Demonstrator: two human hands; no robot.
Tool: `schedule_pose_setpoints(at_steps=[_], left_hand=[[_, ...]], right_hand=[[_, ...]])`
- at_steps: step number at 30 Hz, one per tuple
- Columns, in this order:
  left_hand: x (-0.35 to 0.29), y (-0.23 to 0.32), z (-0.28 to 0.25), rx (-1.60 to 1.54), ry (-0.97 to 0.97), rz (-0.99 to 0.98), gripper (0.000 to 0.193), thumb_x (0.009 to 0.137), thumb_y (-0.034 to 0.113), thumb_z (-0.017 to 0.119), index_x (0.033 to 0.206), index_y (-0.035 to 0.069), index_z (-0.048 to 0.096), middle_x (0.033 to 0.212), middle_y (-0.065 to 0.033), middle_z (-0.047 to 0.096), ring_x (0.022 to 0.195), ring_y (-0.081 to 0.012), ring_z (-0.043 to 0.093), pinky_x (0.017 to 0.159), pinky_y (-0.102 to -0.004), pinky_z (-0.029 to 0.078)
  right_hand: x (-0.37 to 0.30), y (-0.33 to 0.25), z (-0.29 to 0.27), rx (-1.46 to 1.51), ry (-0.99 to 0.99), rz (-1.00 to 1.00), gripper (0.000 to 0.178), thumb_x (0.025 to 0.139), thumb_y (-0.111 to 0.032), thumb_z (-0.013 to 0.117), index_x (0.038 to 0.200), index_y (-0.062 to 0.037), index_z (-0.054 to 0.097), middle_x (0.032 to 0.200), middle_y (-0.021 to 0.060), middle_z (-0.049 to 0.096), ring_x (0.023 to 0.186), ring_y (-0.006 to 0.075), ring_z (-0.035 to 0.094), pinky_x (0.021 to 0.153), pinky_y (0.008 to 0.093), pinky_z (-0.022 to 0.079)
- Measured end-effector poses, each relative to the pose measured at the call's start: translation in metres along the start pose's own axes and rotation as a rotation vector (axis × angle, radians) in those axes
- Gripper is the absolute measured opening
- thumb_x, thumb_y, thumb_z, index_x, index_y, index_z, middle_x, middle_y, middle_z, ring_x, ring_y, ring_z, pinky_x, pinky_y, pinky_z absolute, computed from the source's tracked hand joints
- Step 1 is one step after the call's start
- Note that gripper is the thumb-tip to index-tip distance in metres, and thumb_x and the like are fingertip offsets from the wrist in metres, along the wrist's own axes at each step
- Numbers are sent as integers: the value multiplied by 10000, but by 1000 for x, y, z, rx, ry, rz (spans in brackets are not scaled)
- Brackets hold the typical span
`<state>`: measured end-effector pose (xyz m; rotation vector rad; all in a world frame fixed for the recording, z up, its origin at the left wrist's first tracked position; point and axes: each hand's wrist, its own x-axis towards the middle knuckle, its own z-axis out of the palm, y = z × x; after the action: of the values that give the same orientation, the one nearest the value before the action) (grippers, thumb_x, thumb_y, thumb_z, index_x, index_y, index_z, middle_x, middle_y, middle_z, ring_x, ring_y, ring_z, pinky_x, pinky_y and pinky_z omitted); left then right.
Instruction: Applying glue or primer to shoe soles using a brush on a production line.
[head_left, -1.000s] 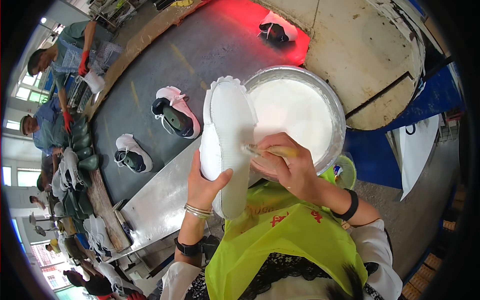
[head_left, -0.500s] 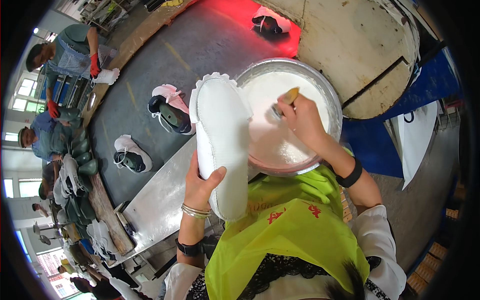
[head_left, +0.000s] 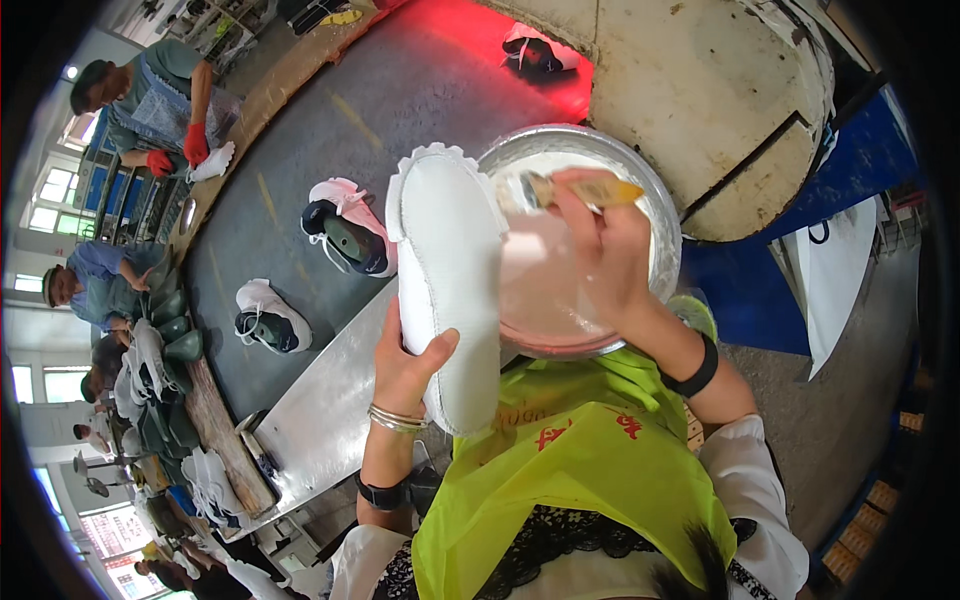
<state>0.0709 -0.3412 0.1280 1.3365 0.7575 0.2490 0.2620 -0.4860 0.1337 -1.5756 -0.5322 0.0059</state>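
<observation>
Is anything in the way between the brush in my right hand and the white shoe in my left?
Nothing visible: the brush in your right hand is over the metal basin, bristles beside the far end of the white shoe, with no object between. Your left hand grips the shoe nearer you.

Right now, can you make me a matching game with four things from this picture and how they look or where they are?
Things:
1. white shoe
2. brush
3. apron
4. round tub

Clues:
A. yellow-green with red marks
B. silver, with pale liquid inside
C. in the left hand, underside showing
D. in the right hand

Right pairs: 1-C, 2-D, 3-A, 4-B
</observation>
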Motion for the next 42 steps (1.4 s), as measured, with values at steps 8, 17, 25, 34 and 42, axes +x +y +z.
schedule_pose_setpoints(at_steps=[8,17,25,34,42], left_hand=[[2,-13,-3,103,64,19,1015,668,232,818,1427,-119,242,1296,-215,523,1144,-239,555,948,-338,462],[-7,-23,0,659,128,217,1052,597,367,834,1383,-91,307,1341,-232,442,1221,-328,483,1017,-381,403],[-1,-27,-2,759,176,233,1008,603,335,829,1378,-53,314,1342,-235,402,1240,-354,433,1025,-416,391],[1,-25,-1,868,246,489,940,563,243,838,1321,-19,348,1272,-232,419,1191,-399,436,991,-443,420],[-6,-15,1,869,248,448,940,556,250,839,1323,-14,364,1285,-234,415,1166,-405,479,950,-445,458]], right_hand=[[-21,-6,-2,-70,-232,58,168,945,-128,551,1001,20,607,899,168,656,832,226,664,711,313,515],[47,-13,32,377,-269,128,196,937,-147,577,1003,36,600,866,104,664,789,167,660,676,281,537],[16,-34,26,184,-213,31,224,932,-162,558,970,55,599,818,113,651,720,149,633,671,280,502],[21,-61,13,-45,-433,67,217,902,-159,563,834,47,558,629,112,572,562,160,548,551,324,431],[16,-55,19,-64,-416,-2,182,890,-134,575,860,46,575,657,156,581,576,228,569,572,337,443]])
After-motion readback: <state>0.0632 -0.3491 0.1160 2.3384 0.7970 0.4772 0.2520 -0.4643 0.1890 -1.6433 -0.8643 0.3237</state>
